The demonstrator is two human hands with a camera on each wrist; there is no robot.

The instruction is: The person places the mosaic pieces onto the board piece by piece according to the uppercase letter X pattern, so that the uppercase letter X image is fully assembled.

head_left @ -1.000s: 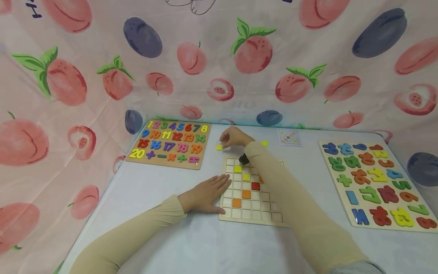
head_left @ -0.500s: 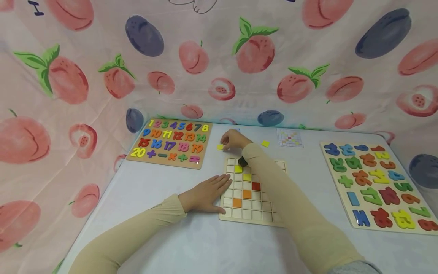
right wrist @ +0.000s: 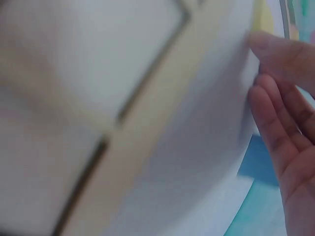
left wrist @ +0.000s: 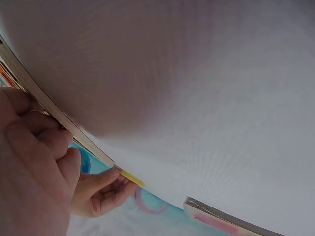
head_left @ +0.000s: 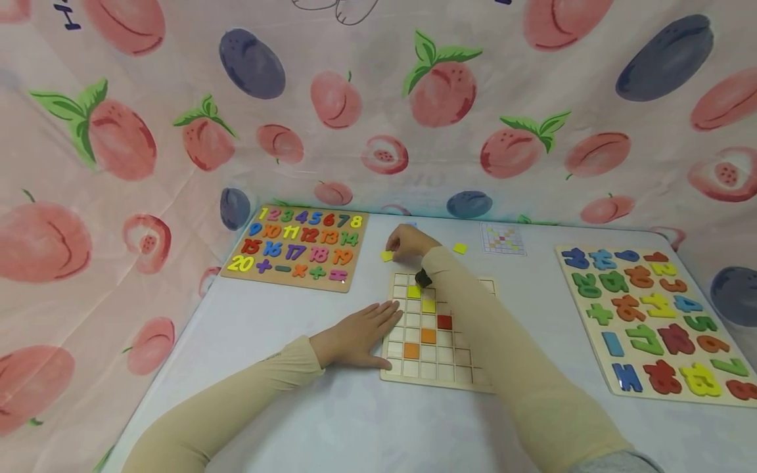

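In the head view, my left hand (head_left: 353,335) lies with fingers spread along the left edge of a wooden grid board (head_left: 437,382). The board holds yellow, orange and red square tiles, including a yellow tile (head_left: 414,292) and a red tile (head_left: 444,322). Beyond the board's far edge, my right hand (head_left: 409,242) pinches a yellow square tile (head_left: 387,255) by its edge; the left wrist view shows this yellow tile (left wrist: 132,178) between thumb and fingers. A blue tile (right wrist: 260,160) lies beside the right hand. My right forearm covers the board's right part.
A number puzzle board (head_left: 331,284) stands at the back left, and another number board (head_left: 591,328) at the right. One more yellow tile (head_left: 460,248) and a printed grid card (head_left: 503,238) lie at the back. A fruit-patterned cloth (head_left: 378,98) hangs behind the table.
The yellow tile at my right fingertips has shifted slightly right and turned, together with the hand. My left hand stays on the board's edge.
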